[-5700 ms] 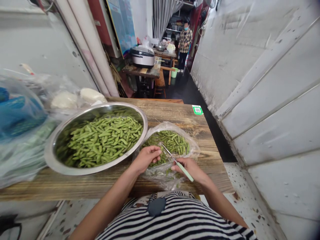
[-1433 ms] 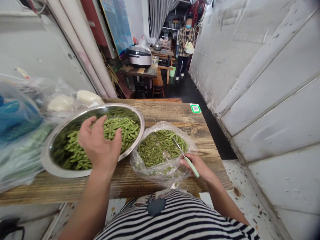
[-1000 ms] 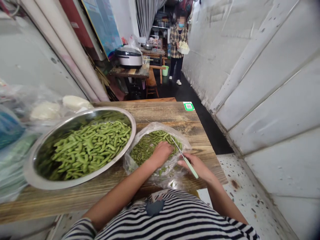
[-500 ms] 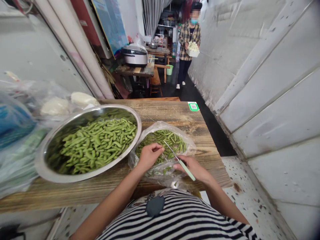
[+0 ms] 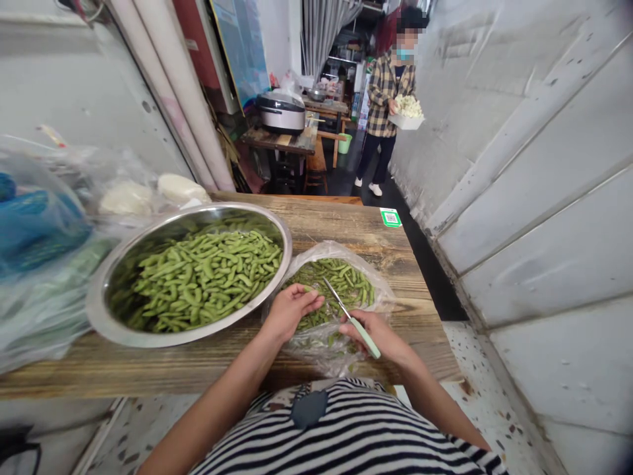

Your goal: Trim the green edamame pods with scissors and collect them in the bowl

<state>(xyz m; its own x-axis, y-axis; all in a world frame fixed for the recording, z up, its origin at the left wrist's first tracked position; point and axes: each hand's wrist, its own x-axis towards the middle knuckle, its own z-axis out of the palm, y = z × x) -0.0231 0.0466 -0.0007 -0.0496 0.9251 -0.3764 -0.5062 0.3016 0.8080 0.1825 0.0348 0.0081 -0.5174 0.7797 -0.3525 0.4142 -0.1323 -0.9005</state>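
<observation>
My left hand (image 5: 293,310) pinches a green pod (image 5: 311,290) over the clear plastic bag (image 5: 378,280). My right hand (image 5: 370,333) is closed round scissors (image 5: 363,335) with pale green handles, their blades pointing up and left toward the pod. More pods (image 5: 341,270) lie in the opened bag beneath both hands. Left of the bag, and close to it, stands a wide steel bowl (image 5: 101,284) holding many green pods (image 5: 208,277).
Plastic bags (image 5: 39,231) with white lumps (image 5: 180,188) crowd the wooden table (image 5: 341,221) at left. A green code sticker (image 5: 390,218) marks its far right corner. Beyond, a person (image 5: 388,86) carries a white box (image 5: 408,121); a rice cooker (image 5: 281,113) stands on another table.
A pod now shows between my left fingertips. The person behind the table has come nearer with the white box. The whole view has shifted slightly, moving the bowl to the right.
</observation>
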